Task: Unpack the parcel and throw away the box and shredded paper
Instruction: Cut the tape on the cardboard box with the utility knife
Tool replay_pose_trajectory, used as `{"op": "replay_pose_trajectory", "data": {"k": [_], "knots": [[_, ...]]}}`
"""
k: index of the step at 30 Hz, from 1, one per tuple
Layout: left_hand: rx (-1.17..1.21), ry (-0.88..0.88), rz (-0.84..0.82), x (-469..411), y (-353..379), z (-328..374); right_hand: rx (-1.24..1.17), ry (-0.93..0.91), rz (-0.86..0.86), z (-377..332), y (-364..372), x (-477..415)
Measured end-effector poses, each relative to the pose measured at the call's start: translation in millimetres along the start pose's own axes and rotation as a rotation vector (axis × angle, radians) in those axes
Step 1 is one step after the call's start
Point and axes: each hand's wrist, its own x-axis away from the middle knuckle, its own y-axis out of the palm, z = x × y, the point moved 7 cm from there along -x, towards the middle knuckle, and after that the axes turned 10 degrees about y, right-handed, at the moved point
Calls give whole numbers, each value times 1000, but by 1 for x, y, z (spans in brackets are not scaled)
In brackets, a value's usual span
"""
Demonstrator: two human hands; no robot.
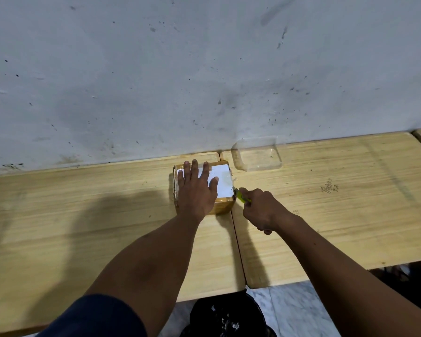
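Observation:
A small brown cardboard parcel [223,181], taped and with a white label on top, sits on the wooden table near the wall. My left hand [196,190] lies flat on its top, fingers spread, pressing it down. My right hand [261,207] grips a yellow-green utility knife [241,195], whose tip touches the parcel's right edge. The parcel is closed, so its contents are hidden.
A clear plastic container [257,154] stands by the wall just right of the parcel. Two wooden tabletops [83,215] meet at a seam under the parcel. A black-lined bin [229,314] holding paper scraps stands on the floor below the table's front edge.

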Motion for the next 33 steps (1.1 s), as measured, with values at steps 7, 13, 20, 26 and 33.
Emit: {"op": "replay_pose_trajectory", "data": {"k": [7, 13, 20, 26, 33], "knots": [[-1, 3, -15, 1, -2, 1, 10, -17, 13, 1, 2, -2], [-6, 24, -42, 2, -4, 0, -339, 30, -72, 28, -6, -7], [4, 78, -31, 11, -1, -1, -740, 92, 84, 71, -15, -18], [61, 83, 27, 17, 0, -4, -809, 144, -59, 72, -3, -38], [46, 94, -14, 17, 0, -1, -679, 173, -119, 82, 12, -59]]}}
